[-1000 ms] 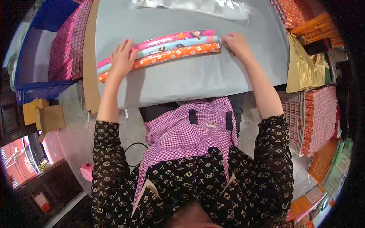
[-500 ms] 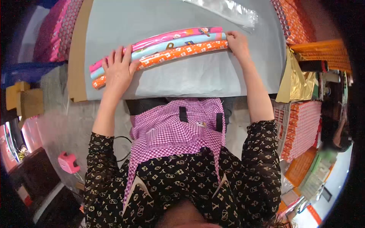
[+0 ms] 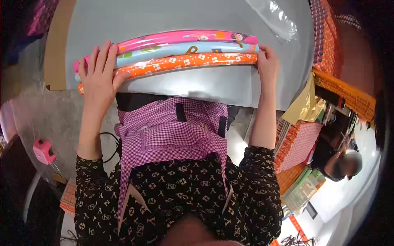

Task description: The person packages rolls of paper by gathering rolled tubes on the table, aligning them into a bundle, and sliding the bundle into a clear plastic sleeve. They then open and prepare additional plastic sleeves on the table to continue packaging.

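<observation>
Three rolls of wrapping paper lie side by side on the grey covered table (image 3: 164, 16): a pink roll (image 3: 164, 38) farthest from me, a light blue roll (image 3: 164, 51) in the middle, and an orange roll with white prints (image 3: 176, 62) nearest. Glossy clear film seems to cover them. My left hand (image 3: 97, 78) rests across their left part, fingers stretched out and spread over all three, the thumb along the orange roll. At the right ends, my right hand (image 3: 268, 65) has its fingers curled against the blue and orange rolls; its palm side is hidden.
Clear plastic film (image 3: 275, 20) lies at the table's far right. Brown cardboard (image 3: 57, 49) borders the left edge. Gold foil (image 3: 301, 104) hangs by the right corner, near an orange crate (image 3: 349, 92) and stacked checked rolls (image 3: 301, 137). Another person (image 3: 328, 162) is at the right.
The whole view has turned and shifted somewhat. The rolls appear larger and more level, with both hands still at their ends. A person at the right shows more fully.
</observation>
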Action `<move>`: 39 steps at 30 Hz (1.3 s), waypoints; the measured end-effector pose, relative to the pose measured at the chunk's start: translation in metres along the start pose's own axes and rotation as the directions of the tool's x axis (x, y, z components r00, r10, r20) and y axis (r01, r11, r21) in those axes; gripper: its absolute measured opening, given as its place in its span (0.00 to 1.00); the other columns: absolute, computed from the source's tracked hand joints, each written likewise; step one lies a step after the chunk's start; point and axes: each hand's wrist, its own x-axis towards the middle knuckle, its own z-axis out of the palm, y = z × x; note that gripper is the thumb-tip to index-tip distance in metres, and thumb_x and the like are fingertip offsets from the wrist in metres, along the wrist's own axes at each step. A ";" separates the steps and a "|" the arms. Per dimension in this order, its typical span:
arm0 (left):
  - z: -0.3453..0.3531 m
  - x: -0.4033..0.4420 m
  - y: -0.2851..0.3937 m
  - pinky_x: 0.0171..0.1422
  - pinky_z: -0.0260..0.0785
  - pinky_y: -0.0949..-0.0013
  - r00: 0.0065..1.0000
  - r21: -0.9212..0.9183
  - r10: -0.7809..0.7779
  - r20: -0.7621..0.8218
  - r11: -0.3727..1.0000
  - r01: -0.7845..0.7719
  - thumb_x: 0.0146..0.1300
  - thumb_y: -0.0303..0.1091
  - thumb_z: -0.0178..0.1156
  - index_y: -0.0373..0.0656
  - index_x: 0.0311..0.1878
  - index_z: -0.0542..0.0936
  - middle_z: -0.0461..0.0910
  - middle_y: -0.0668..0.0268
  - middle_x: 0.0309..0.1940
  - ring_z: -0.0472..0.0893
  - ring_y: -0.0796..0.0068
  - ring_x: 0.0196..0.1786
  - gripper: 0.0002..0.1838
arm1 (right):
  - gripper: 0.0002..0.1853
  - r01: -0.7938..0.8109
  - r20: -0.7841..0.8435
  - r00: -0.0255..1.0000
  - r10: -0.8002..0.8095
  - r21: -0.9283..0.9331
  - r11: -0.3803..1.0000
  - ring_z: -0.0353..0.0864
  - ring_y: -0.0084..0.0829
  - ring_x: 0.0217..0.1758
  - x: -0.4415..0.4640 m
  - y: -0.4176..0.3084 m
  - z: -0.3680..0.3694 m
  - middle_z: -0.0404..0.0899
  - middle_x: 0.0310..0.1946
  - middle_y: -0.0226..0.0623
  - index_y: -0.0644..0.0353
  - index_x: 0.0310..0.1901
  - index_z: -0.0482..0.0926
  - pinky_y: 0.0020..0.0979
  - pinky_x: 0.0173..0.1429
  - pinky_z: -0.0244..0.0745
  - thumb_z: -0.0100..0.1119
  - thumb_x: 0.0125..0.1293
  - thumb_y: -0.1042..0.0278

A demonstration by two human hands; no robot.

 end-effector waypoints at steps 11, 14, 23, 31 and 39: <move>-0.016 0.047 0.071 0.72 0.48 0.42 0.993 -0.278 0.114 0.004 0.955 -0.108 0.51 0.49 0.65 0.45 0.70 0.63 0.60 0.61 0.71 0.60 0.54 0.72 0.43 | 0.12 0.119 -0.116 0.986 -0.122 -0.036 0.992 0.72 0.15 0.28 -0.005 0.008 0.005 0.78 0.27 0.27 0.68 0.43 0.81 0.20 0.31 0.67 0.49 0.63 0.74; -0.008 0.083 0.133 0.71 0.52 0.44 0.972 -0.463 0.200 -0.123 0.855 -0.235 0.48 0.51 0.66 0.42 0.67 0.66 0.62 0.58 0.70 0.63 0.53 0.70 0.43 | 0.11 0.112 -0.113 0.988 -0.107 0.045 0.993 0.73 0.15 0.30 -0.002 0.012 0.006 0.79 0.29 0.29 0.69 0.42 0.81 0.20 0.32 0.69 0.51 0.63 0.74; 0.011 0.106 0.165 0.72 0.54 0.50 0.952 -0.294 0.306 -0.028 0.907 -0.301 0.42 0.56 0.69 0.42 0.65 0.69 0.64 0.61 0.68 0.63 0.62 0.70 0.47 | 0.11 0.005 -0.140 0.990 -0.006 -0.010 1.000 0.72 0.15 0.29 -0.014 -0.012 0.006 0.79 0.28 0.28 0.68 0.41 0.81 0.20 0.32 0.68 0.50 0.63 0.73; 0.015 0.106 0.165 0.72 0.52 0.46 0.954 -0.267 0.301 -0.007 0.918 -0.292 0.43 0.55 0.70 0.45 0.67 0.67 0.61 0.62 0.71 0.61 0.62 0.72 0.47 | 0.12 -0.044 -0.130 0.990 0.046 0.017 0.999 0.74 0.16 0.31 -0.019 -0.012 0.008 0.81 0.27 0.30 0.65 0.43 0.82 0.23 0.36 0.71 0.50 0.62 0.72; 0.021 0.097 0.158 0.71 0.52 0.41 0.929 -0.378 0.352 -0.114 0.849 -0.368 0.48 0.57 0.66 0.36 0.66 0.66 0.66 0.52 0.66 0.62 0.55 0.71 0.46 | 0.14 0.068 -0.106 0.991 -0.083 -0.134 0.989 0.78 0.25 0.40 -0.022 0.009 0.005 0.82 0.38 0.39 0.70 0.47 0.78 0.26 0.45 0.73 0.54 0.63 0.72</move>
